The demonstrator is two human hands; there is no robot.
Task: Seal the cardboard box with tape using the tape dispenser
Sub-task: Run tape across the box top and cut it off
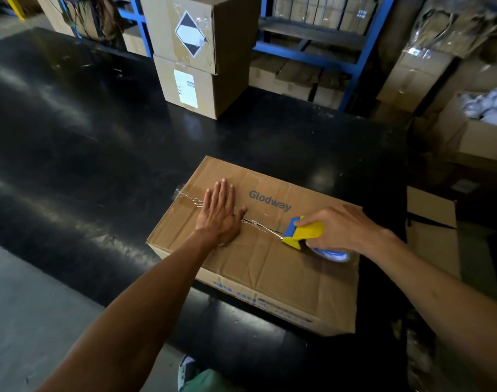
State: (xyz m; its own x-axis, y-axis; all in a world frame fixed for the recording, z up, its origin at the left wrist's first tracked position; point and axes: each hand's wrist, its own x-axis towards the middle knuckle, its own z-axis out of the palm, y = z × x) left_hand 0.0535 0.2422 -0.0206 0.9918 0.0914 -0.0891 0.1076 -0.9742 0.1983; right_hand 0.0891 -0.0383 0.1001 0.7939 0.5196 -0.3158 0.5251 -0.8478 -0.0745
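Observation:
A flat brown cardboard box printed "Glodway" lies on the black table, its flaps closed. A strip of clear tape runs along the centre seam from the left edge to the dispenser. My left hand rests flat, fingers spread, on the taped seam at the box's left part. My right hand grips the yellow and blue tape dispenser, whose front edge presses on the seam at the right part of the box top. The tape roll shows partly under my right palm.
Two stacked cardboard boxes stand at the table's far edge. Blue shelving with more cartons is behind. An open box of white items sits at the right, another carton beside the table's right edge.

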